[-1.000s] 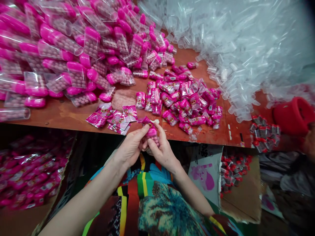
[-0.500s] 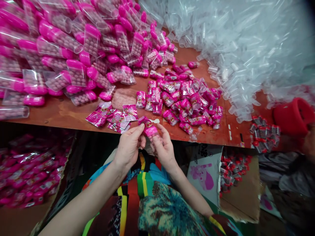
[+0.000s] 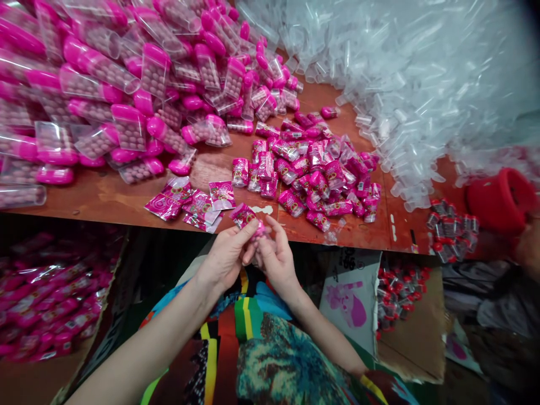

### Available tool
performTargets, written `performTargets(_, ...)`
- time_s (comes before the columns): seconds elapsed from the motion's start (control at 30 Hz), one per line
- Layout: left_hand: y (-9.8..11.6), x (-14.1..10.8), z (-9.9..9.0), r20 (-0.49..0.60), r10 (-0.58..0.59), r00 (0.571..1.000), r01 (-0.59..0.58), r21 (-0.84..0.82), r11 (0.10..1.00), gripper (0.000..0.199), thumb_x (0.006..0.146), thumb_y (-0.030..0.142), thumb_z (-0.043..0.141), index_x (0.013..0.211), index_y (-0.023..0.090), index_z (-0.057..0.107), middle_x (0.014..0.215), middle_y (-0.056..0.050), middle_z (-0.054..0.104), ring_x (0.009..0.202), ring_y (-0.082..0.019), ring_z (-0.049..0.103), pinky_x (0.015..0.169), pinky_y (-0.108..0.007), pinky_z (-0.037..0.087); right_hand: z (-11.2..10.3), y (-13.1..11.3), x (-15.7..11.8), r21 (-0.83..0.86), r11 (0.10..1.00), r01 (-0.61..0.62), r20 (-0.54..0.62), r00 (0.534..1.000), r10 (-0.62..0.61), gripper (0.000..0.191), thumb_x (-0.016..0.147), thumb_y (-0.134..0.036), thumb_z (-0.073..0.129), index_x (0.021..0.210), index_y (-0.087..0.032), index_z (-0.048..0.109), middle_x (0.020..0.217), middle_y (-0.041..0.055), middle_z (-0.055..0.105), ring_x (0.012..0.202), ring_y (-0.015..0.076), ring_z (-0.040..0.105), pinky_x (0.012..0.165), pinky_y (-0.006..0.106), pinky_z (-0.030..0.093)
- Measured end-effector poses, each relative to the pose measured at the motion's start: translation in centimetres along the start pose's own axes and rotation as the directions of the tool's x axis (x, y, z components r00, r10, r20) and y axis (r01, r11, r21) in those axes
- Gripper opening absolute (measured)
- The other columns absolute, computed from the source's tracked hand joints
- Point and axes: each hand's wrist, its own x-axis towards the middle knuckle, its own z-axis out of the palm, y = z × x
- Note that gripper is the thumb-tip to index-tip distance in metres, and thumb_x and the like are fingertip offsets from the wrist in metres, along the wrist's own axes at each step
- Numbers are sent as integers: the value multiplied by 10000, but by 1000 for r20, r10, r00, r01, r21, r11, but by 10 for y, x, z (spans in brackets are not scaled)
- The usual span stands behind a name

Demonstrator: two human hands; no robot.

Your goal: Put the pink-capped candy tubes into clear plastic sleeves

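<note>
Reddish-brown and scuffed, the surface (image 3: pixel 113 194) runs across the middle of the frame, crowded with pink. Just past its near edge, at the centre, sits the small clear plastic container of pink beads (image 3: pixel 256 234), held in the air with a glossy pink printed plastic wrapper (image 3: pixel 242 214) at its upper-left end. The left hand (image 3: pixel 226 252) is closed, thumb pressed down where wrapper and container meet; the right hand (image 3: pixel 276 261) has its fingers curled around the beaded end.

Half a second ago that left thumb was out at the wrapper's side and the pink cap showed plainly. Now the thumb has come over it, and the hands hide most of the container. So the grip has shifted while the piece stays between both hands, and I can't tell how far the wrapper reaches over it.

Just beyond lie flat pink printed wrappers (image 3: pixel 171 197), left of centre, and a heap of wrapped pink containers (image 3: pixel 318 181), right of centre, neither visibly disturbed. Farther out, clear bead-filled bottles with pink caps (image 3: pixel 127 129) fill the upper left, and translucent plastic tubes (image 3: pixel 379 101) the upper right.
</note>
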Motion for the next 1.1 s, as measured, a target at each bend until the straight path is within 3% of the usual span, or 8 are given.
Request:
performTargets(0.07, -1, 0, -1, 43, -41, 998, 42, -14, 999, 384, 799, 459, 695, 626, 125, 616, 345, 60, 373, 354, -44, 313, 407, -186, 250, 1, 0, 1, 63, 998, -20, 5, 1000, 20, 522, 926, -452, 524, 1397, -306, 354, 721, -62, 503, 417, 54, 346, 363, 170, 283)
performTargets(0.13, -2, -1, -3, 73, -54, 996, 54, -10, 998, 351, 799, 441, 704, 674, 121, 630, 355, 68, 374, 353, -37, 290, 402, -179, 231, 0, 0, 2, 17, 1000, 23, -7, 1000, -23, 513, 924, -439, 538, 1392, -307, 374, 847, -27, 557, 468, 52, 421, 396, 171, 346)
performTargets(0.23, -3, -1, -4, 93, -64, 994, 65, -6, 998, 318, 807, 412, 709, 700, 127, 617, 371, 75, 379, 349, -28, 273, 396, -172, 211, -5, 0, 3, -223, 959, 176, -2, 984, -180, 547, 917, -389, 576, 1417, -297, 375, 1020, 36, 597, 741, 116, 603, 659, 246, 519)
performTargets(0.37, -4, -2, -5, 109, -87, 990, 90, -28, 996, 294, 826, 404, 693, 744, 134, 612, 378, 83, 376, 343, -27, 255, 394, -171, 209, -14, -1, 4, -403, 875, 268, 73, 963, -261, 560, 936, -375, 550, 1448, -271, 350, 1057, 74, 618, 884, 183, 627, 824, 349, 522)
performTargets(0.47, -1, -1, -7, 122, -81, 989, 84, -20, 996, 312, 835, 402, 686, 712, 130, 596, 382, 85, 366, 348, -22, 239, 397, -171, 213, -19, -5, 4, -243, 955, 168, 115, 983, -144, 500, 967, -412, 474, 1436, -290, 351, 1054, 61, 599, 807, 158, 611, 720, 306, 529)
performTargets(0.57, 2, 0, -9, 99, -44, 994, 43, 18, 999, 330, 851, 402, 670, 686, 130, 579, 373, 80, 377, 344, -18, 251, 403, -169, 220, -20, -8, 2, -92, 994, 54, 223, 974, -33, 460, 977, -419, 452, 1414, -307, 364, 866, 5, 565, 582, 103, 513, 547, 248, 466)
performTargets(0.87, 5, -2, -10, 61, 38, 997, -46, 144, 988, 292, 816, 380, 701, 694, 132, 606, 369, 63, 435, 344, -48, 368, 399, -175, 292, -10, -9, 7, -22, 997, 77, 214, 974, -70, 400, 970, -429, 463, 1330, -299, 347, 836, -15, 560, 499, 91, 533, 516, 261, 465)
performTargets(1.1, 4, 1, -7, -31, 80, 996, -79, 44, 996, 307, 829, 376, 686, 673, 156, 539, 345, 85, 387, 335, -45, 331, 392, -169, 301, -1, 1, 2, -135, 985, 107, 94, 991, -95, 395, 970, -409, 451, 1338, -301, 357, 824, -8, 573, 509, 98, 503, 488, 246, 438)
